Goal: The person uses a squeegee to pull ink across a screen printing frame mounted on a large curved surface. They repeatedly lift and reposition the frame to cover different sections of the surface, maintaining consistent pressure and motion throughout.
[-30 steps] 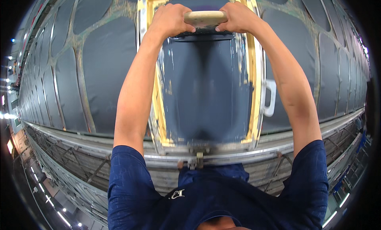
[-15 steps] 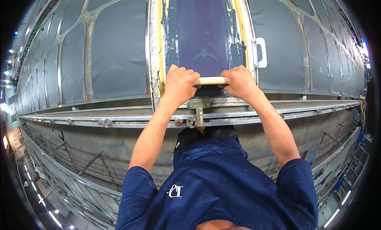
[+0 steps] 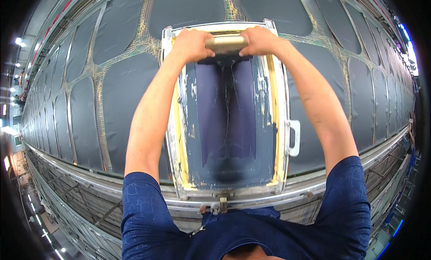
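Observation:
Both my arms stretch out over a metal-framed printing screen (image 3: 280,103) that lies on a long table. My left hand (image 3: 191,44) and my right hand (image 3: 258,39) grip the two ends of a wooden squeegee handle (image 3: 226,43) at the far end of the frame. Dark blue ink (image 3: 226,121) coats the mesh in a wide stripe running from the squeegee back toward me. A white handle (image 3: 294,138) sticks out from the frame's right side.
Dark fabric panels (image 3: 112,107) lie in rows along the long table on both sides of the screen. A metal rail (image 3: 81,177) runs along the table's near edge, with a clamp (image 3: 220,206) at the frame's near side. Floor and lights show far left.
Half a second ago the squeegee was at the near end of the screen, close to my body. Now my arms are stretched out and it sits at the far end.

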{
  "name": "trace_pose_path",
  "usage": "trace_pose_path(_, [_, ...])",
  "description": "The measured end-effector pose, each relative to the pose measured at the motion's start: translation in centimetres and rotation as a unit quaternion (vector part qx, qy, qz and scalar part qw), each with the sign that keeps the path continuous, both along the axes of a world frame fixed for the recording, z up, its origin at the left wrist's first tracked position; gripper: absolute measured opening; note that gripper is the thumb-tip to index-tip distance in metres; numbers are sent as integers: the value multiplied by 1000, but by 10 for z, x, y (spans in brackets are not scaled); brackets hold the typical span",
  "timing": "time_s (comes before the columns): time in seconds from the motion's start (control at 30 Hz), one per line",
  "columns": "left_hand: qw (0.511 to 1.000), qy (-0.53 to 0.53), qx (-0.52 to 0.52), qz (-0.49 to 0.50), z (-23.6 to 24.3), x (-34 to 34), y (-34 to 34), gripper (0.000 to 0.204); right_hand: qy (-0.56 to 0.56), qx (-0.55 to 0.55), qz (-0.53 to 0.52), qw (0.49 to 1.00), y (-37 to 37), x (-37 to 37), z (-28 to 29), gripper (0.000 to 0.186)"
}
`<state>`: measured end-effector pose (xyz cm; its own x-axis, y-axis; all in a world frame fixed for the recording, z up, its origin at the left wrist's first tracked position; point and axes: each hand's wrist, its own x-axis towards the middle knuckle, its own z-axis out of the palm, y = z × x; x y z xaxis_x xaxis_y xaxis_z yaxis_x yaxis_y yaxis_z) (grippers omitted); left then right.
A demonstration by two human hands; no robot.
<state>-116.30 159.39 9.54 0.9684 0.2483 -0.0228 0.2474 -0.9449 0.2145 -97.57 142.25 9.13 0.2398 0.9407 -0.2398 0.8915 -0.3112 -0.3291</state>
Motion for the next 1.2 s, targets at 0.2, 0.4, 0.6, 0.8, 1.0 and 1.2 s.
trace_pose_path(0.2, [995,50,-84,-2,-11,79,65,57,54,-7,55,997,63,88,-19,40])
trace_pose_path(0.4, [994,64,-89,19,-10,87,64,40,42,-34,33,998,72,86,-20,43])
trace_pose_path(0.6, [998,22,-56,26,-29,63,57,57,43,-1,48,998,56,65,-16,43])
trace_pose_path(0.8, [999,-11,-51,16,-30,-14,-12,45,14,-47,-2,999,-8,-18,-12,39])
trace_pose_path(1.0, [995,-2,-96,17,-19,-136,-136,33,62,11,7,998,-135,-133,-19,31])
trace_pose_path(1.2, [997,-31,-67,-16,-20,-256,-255,19,62,-34,-20,997,-254,-256,-4,30])
